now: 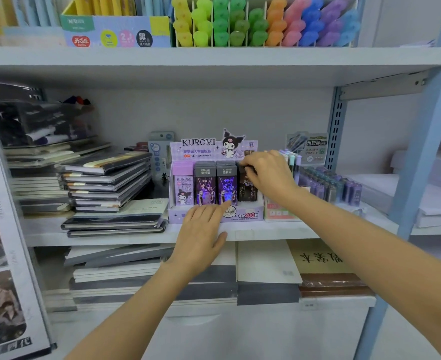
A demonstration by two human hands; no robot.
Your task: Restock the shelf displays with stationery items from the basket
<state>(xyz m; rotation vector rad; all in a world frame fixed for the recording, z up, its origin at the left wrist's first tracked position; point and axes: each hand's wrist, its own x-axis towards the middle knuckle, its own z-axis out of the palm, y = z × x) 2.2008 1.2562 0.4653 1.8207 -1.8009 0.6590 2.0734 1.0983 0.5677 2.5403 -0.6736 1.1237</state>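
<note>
White shelving on blue slotted uprights fills the view, and your hands work at the middle shelf [279,231]. Your right hand [267,175] reaches into the right end of the Kuromi display box [215,215], fingers curled over the top of a dark lead-refill case [248,189]. The fingertips pinch its upper edge; the case stands upright in the rightmost slot, touching the two purple Ultraman cases [215,187] just left of the grip. Further left of the grip, at the far end of the same row, stands a lilac Kuromi case [183,189].

Your left hand [203,233] lies below and left of the grip, flat and unclenched, palm down. Its fingers press against the box's front panel, and the heel of the hand overhangs the shelf edge. It grasps nothing.

Just right of the grip, a second display tray [279,213] holds rows of translucent lead tubes [329,184]. Well left of the grip, stacked notebooks [107,183] lie flat on the same shelf. Above the grip, on the upper shelf, a divided rack carries highlighters [261,22] sorted by colour from yellow through green, orange, pink and blue. Below the grip, the lower shelf holds flat paper pads [266,263]. The basket is outside the frame.
</note>
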